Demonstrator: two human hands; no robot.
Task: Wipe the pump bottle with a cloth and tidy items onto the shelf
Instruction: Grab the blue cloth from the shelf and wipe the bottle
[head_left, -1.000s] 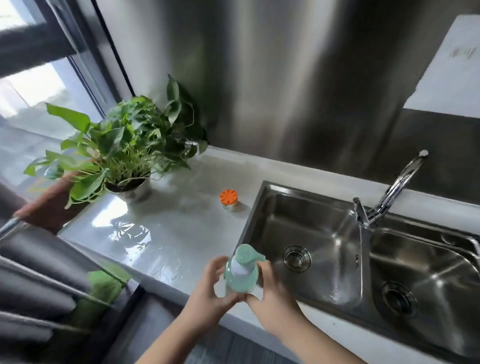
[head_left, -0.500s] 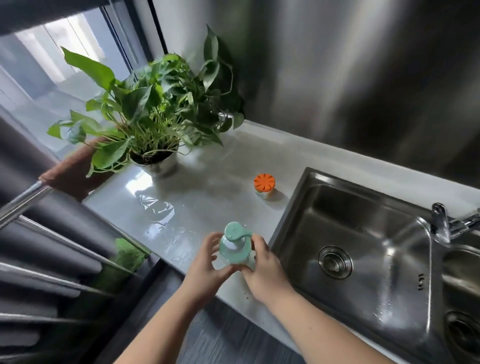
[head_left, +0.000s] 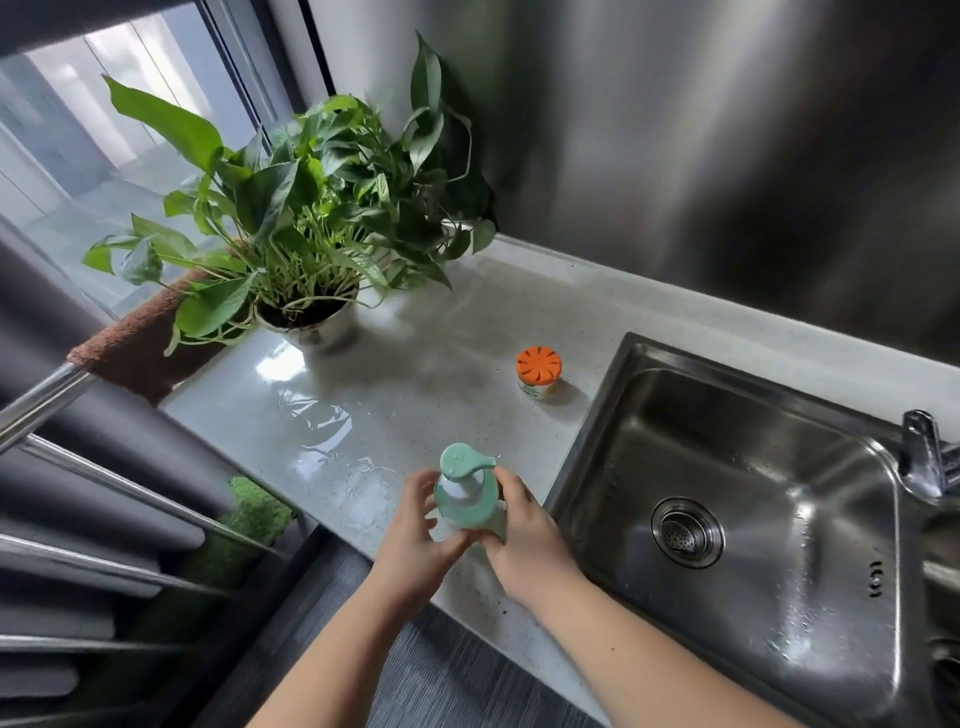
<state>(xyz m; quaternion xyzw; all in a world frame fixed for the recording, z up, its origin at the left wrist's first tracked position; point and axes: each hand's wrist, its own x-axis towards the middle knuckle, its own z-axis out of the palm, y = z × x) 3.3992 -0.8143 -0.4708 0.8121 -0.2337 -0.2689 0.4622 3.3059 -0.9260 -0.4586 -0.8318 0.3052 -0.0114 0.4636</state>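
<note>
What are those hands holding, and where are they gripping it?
A green pump bottle. Left hand and right hand clasp its body from either side, below the pump.

A home kitchen: steel sink (head_left: 737, 467) with tap (head_left: 927, 457), speckled countertop (head_left: 415, 374), potted plant (head_left: 311, 223).

We count one green pump bottle (head_left: 464, 493), two hands, the left hand (head_left: 415, 540) and the right hand (head_left: 524, 540), one potted plant (head_left: 306, 208), one orange-lidded jar (head_left: 539, 371), one brown cloth (head_left: 132, 338), and one faucet (head_left: 924, 457).
</note>
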